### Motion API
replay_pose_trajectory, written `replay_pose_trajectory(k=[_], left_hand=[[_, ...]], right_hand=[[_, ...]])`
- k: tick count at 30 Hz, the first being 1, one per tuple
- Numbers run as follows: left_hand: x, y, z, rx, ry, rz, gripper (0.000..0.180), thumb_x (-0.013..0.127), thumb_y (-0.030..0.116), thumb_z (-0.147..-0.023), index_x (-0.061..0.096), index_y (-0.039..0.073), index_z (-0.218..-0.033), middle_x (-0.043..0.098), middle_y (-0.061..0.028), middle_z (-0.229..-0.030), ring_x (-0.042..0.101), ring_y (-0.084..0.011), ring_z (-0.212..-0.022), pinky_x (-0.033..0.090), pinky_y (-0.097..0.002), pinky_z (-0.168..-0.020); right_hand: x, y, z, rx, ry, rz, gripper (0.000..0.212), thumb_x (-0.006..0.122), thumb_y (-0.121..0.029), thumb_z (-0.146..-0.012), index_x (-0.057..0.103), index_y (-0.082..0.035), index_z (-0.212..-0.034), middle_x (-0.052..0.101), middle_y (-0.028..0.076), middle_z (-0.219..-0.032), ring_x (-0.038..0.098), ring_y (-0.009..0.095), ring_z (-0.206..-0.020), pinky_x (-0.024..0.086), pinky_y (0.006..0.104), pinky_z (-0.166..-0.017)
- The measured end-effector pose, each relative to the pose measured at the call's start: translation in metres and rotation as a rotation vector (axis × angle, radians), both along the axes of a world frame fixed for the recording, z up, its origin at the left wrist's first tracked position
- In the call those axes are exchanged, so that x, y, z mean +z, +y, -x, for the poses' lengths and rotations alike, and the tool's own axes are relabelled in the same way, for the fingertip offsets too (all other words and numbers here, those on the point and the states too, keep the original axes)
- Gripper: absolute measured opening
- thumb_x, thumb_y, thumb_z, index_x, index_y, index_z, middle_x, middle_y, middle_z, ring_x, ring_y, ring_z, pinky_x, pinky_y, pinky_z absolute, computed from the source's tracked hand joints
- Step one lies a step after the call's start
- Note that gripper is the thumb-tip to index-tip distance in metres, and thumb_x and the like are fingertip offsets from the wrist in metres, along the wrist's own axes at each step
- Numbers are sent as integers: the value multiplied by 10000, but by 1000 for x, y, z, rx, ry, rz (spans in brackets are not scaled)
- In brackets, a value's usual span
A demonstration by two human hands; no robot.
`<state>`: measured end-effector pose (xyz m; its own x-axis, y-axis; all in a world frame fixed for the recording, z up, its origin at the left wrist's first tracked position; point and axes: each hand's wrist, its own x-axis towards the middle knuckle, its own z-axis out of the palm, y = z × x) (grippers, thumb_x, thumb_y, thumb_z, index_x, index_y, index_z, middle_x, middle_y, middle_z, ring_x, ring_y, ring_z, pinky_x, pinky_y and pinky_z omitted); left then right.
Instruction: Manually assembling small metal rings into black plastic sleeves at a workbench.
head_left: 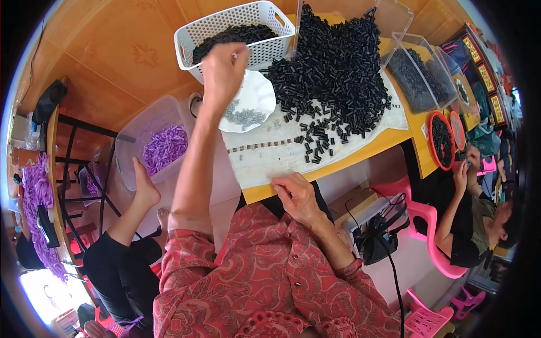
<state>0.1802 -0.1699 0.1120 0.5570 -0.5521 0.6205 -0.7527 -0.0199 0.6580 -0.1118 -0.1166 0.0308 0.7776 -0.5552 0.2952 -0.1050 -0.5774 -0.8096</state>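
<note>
My left hand (pixel 222 70) is raised at the near rim of the white perforated basket (pixel 197 40), its fingers curled closed. Small black tubes (pixel 239 36) fill the basket's bottom. Just below that hand, a white scalloped plate (pixel 264 93) holds small clear pieces (pixel 246 117). My right hand (pixel 298 194) rests at the table's front edge with its fingers curled in and thumb bent. What either hand holds, if anything, is too small or hidden to make out. A row of small pieces (pixel 265 145) lies on the white cloth (pixel 259 167) between my hands.
A large heap of black tubes (pixel 338 67) covers the yellow table (pixel 389 141). Right of it stand a clear bin (pixel 420 81) and a red-rimmed tray (pixel 440 141). A tub of purple pieces (pixel 166 149) sits lower left. Other people sit at both sides; a pink chair (pixel 431 225) stands right.
</note>
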Motion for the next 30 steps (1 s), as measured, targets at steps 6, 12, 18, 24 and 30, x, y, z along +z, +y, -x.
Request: replay_pose_trajectory(k=[6,12,18,24,30], left_hand=[[-46,51,94,-327,54,-212,113,697,51,-776,704,23,-885,659,-137,-815,645,-251,-693,515,-339,-633],[-78,42,127,-354,95,-406,190,706,55,-735,700,25,-923,634,-156,-856,634,-328,-776,511,-391,-697],[-82,35,137,-353,74,-597,255,730,97,-732,701,55,-982,601,-161,-924,621,-346,-841,503,-417,-743],[-80,34,138,-363,103,-641,255,749,109,-728,700,70,-975,573,-160,-1002,624,-376,-879,512,-465,-760],[-69,56,135,-375,297,-510,231,707,43,-774,683,40,-1004,643,-128,-955,667,-248,-820,536,-346,-720]], right_hand=[[-3,2,-5,-1,-39,7,139,654,17,-779,640,-8,-915,642,126,-826,607,312,-774,496,394,-682],[-5,3,-2,8,-19,-4,140,656,14,-781,636,-13,-917,638,125,-822,606,311,-771,498,396,-683],[-7,2,0,11,-22,-18,117,652,6,-789,633,-13,-902,633,126,-814,606,313,-768,497,394,-678],[-6,2,0,14,-32,-8,107,652,6,-790,633,-13,-894,633,125,-808,607,311,-765,497,393,-676],[-4,-1,4,7,-88,-26,111,649,18,-794,634,-15,-899,642,122,-809,614,303,-751,497,379,-662]])
